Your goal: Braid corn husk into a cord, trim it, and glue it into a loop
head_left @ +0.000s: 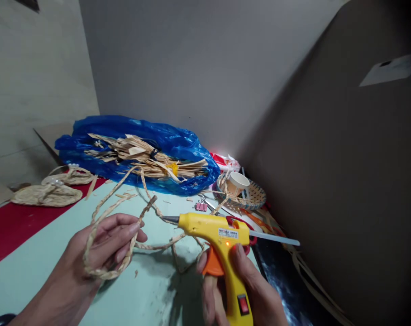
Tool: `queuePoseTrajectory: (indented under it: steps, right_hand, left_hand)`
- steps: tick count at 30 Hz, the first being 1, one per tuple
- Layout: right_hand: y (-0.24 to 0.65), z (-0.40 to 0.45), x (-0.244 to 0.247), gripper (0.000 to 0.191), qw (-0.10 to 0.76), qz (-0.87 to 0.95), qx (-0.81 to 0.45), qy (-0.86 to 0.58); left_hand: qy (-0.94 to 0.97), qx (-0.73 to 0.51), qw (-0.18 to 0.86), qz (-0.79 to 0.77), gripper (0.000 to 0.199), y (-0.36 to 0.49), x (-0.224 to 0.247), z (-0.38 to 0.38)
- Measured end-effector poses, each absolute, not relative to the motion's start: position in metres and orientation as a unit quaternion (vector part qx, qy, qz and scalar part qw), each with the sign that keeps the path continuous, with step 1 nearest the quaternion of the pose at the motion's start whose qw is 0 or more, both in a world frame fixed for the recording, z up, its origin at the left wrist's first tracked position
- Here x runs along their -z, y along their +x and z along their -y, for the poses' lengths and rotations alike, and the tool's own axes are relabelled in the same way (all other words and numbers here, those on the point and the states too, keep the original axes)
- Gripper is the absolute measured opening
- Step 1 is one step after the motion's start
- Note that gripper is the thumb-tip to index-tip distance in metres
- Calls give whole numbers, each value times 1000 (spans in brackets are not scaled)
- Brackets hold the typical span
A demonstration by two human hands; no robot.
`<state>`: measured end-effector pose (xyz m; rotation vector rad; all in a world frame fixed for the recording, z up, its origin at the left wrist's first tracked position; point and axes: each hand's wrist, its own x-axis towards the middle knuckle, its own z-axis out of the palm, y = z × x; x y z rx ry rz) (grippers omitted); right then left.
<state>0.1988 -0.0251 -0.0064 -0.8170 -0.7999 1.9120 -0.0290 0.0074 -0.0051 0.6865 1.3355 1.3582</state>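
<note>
My left hand pinches a braided straw cord near its darker, pointed end, which sticks up above the fingertips. The cord loops around the hand, and more of its length trails over the table behind. In my right hand is a yellow glue gun, gripped by its handle with fingers at the orange trigger. Its dark nozzle points left toward the cord's end, with a gap between them. A whitish glue stick juts from the back of the gun. An orange light glows on its side.
Straw bundles lie on a blue plastic bag against the wall. Two woven sandals sit at the left. A woven basket with a paper cup, and a pink binder clip beside scissors, are behind the gun.
</note>
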Motion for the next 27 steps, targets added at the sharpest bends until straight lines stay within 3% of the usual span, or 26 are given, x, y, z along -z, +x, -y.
queuePoseTrajectory:
  steps: [7, 11, 17, 27]
  right_hand:
    - [203, 6, 34, 71, 441, 301, -792, -297]
    - [202, 9, 51, 66, 426, 273, -808, -303]
    - [203, 34, 33, 58, 399, 301, -794, -346]
    - [207, 43, 30, 55, 357, 334, -774, -404]
  left_hand:
    - [313, -580, 528, -535, 37, -37, 0, -10]
    - [330, -594, 530, -507, 42, -37, -1, -6]
    - [331, -597, 535, -498, 32, -35, -6, -1]
    - [333, -603, 531, -494, 40, -35, -3, 0]
